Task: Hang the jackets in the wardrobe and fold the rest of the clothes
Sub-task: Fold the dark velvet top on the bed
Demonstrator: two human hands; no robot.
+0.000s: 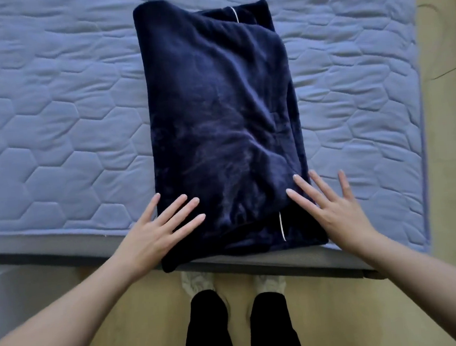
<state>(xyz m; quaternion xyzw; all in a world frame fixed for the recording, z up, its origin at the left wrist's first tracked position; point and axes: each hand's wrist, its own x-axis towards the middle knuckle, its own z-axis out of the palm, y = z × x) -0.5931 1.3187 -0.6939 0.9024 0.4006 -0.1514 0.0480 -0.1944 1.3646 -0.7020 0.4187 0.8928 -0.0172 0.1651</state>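
While the dark blue fleece garment (216,105) lies folded into a long, thick rectangle on the mattress (53,118), both hands lie flat on its near end. The bundle runs from 12 o'clock to 6 o'clock across the middle of the view, and its near edge hangs slightly over the mattress's near edge. A thin white piping line (281,226) shows near the bundle's 5 o'clock corner, and another short one sits at its far end, toward 1 o'clock.

The left hand (155,233) is at the bundle's 7 o'clock corner, its fingers straight and spread, and most of them rest on the fleece. The right hand (336,213) is at the 5 o'clock corner, also flat with fingers spread wide. Its index and middle fingers lie on the bundle's right edge, and the others are over the mattress just beside it. Neither hand pinches the cloth.

At 6 o'clock, below the mattress edge, the person's black trousers (206,330) and pale slippers (194,282) stand on a wooden floor (328,315).
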